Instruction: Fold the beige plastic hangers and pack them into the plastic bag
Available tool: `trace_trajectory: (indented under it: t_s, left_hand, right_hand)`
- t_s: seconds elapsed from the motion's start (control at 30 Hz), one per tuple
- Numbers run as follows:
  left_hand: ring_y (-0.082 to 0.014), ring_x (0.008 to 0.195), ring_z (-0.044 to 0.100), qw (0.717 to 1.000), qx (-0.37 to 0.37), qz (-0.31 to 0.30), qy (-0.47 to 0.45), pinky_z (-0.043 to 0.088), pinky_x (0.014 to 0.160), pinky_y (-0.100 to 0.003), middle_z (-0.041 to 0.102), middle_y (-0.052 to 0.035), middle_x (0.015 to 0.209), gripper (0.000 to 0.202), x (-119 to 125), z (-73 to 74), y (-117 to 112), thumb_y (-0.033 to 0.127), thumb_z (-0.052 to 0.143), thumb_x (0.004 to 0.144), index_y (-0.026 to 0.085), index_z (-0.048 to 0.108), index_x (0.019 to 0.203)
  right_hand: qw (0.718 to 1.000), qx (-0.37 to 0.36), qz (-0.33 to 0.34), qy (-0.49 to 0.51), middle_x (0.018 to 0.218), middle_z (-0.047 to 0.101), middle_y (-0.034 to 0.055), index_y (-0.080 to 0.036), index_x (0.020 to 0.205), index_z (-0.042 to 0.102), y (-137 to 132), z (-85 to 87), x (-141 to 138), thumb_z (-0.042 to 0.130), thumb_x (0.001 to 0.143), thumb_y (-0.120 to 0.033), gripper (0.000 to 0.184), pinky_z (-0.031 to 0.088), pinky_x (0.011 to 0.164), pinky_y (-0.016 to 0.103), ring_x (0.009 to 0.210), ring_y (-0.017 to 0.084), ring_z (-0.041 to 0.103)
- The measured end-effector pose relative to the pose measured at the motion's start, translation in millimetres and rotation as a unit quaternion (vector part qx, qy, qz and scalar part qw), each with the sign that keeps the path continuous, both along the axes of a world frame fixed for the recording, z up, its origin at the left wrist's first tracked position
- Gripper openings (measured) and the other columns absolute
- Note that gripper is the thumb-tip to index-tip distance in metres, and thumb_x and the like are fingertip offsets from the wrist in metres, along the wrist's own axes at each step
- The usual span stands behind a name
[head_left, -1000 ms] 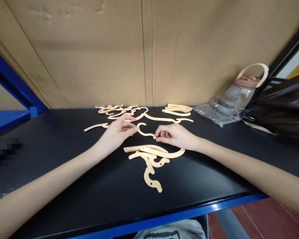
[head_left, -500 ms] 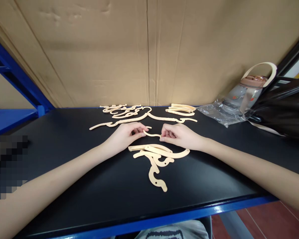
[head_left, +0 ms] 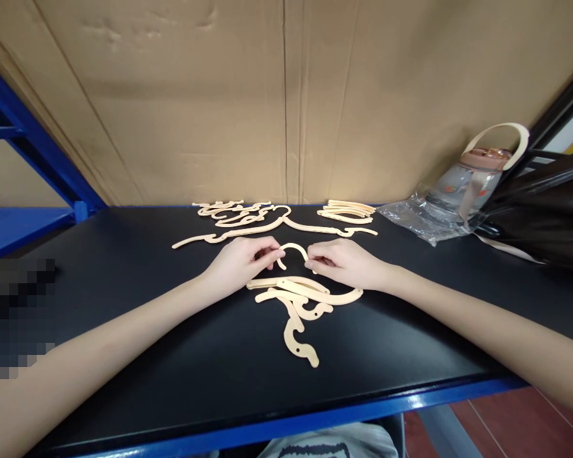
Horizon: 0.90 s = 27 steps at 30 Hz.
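Note:
A thin curved wooden hook piece arches upward between my two hands above the black tabletop. My left hand pinches its left end with closed fingers. My right hand pinches its right end, fingers curled. Just in front of both hands lies a small pile of flat wooden cut-out pieces, including a long curved bar and a wavy piece with holes.
More wooden cut-outs lie spread at the back of the table, with a stack of curved strips to their right. A water bottle in clear plastic wrap and a black bag stand at the right. Cardboard covers the wall behind.
The hook piece has been turned in my hands: it lay low and nearly flat between them, and it arches upward now. Both hands stay in about the same place.

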<state>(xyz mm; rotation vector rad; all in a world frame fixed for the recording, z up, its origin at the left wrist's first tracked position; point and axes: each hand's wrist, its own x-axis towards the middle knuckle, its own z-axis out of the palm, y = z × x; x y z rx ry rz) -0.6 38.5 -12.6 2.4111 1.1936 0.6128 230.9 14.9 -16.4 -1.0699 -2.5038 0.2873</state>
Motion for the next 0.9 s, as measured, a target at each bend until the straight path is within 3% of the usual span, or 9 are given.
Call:
trace_trajectory:
  t_s: [0.17, 0.27, 0.4, 0.53, 0.67, 0.9]
  left_hand:
    - [-0.0120, 0.058, 0.053, 1.000, 0.005, -0.024, 0.004, 0.035, 0.053, -0.022, 0.065, 0.0028, 0.070, 0.028, -1, -2.4, 1, 0.045, 0.049, 0.090, 0.021, 0.063, 0.090]
    - [-0.0134, 0.066, 0.057, 0.999, 0.021, -0.027, -0.034, 0.039, 0.056, -0.023, 0.066, 0.0015, 0.080, 0.026, -1, -4.2, 1, 0.043, 0.051, 0.090, 0.021, 0.056, 0.102]
    - [-0.0129, 0.065, 0.054, 0.995, 0.076, 0.000, -0.068, 0.043, 0.057, -0.025, 0.062, -0.0003, 0.085, 0.027, -1, -0.6, -7, 0.046, 0.047, 0.091, 0.019, 0.053, 0.094]
    - [-0.0176, 0.086, 0.056, 0.979, 0.160, -0.126, -0.012, 0.047, 0.075, -0.030, 0.063, -0.0035, 0.096, 0.027, 2, 7.1, -21, 0.043, 0.054, 0.090, 0.019, 0.059, 0.101]
    - [-0.0189, 0.101, 0.054, 0.954, 0.172, -0.243, 0.046, 0.046, 0.085, -0.030, 0.062, -0.0049, 0.110, 0.026, 6, 6.3, -27, 0.035, 0.055, 0.091, 0.023, 0.062, 0.113]
    - [-0.0152, 0.092, 0.058, 0.957, 0.158, -0.234, 0.063, 0.048, 0.081, -0.027, 0.063, -0.0037, 0.103, 0.022, 6, -1.1, -23, 0.026, 0.045, 0.097, 0.021, 0.063, 0.108]
  right_hand:
    - [1.000, -0.019, -0.022, 0.003, 0.064, 0.050, -0.0058, -0.020, 0.086, 0.049, 0, -2.0, 1, 0.049, 0.089, -0.021, 0.003, 0.027, 0.055, 0.022, 0.055, 0.010, 0.044]
    - [0.998, -0.039, -0.038, 0.019, 0.065, 0.050, -0.0066, -0.021, 0.094, 0.043, 2, -2.8, 2, 0.047, 0.089, -0.021, 0.007, 0.029, 0.056, 0.023, 0.056, 0.011, 0.045]
    - [0.993, -0.072, -0.057, 0.069, 0.066, 0.052, -0.0065, -0.023, 0.092, 0.035, 5, -4.7, 3, 0.045, 0.089, -0.022, 0.010, 0.032, 0.058, 0.024, 0.058, 0.012, 0.047]
    - [0.991, -0.077, -0.052, 0.097, 0.065, 0.052, -0.0069, -0.024, 0.089, 0.035, 6, -6.7, 4, 0.048, 0.088, -0.024, 0.013, 0.033, 0.057, 0.024, 0.057, 0.012, 0.048]
    - [0.993, -0.066, -0.047, 0.087, 0.062, 0.050, -0.0072, -0.023, 0.088, 0.037, 4, -6.9, 3, 0.050, 0.088, -0.024, 0.013, 0.034, 0.057, 0.024, 0.055, 0.012, 0.048]
    - [0.995, -0.056, -0.040, 0.073, 0.064, 0.053, -0.0057, -0.022, 0.088, 0.041, 4, -6.0, 4, 0.050, 0.089, -0.027, 0.011, 0.036, 0.059, 0.025, 0.057, 0.012, 0.050]
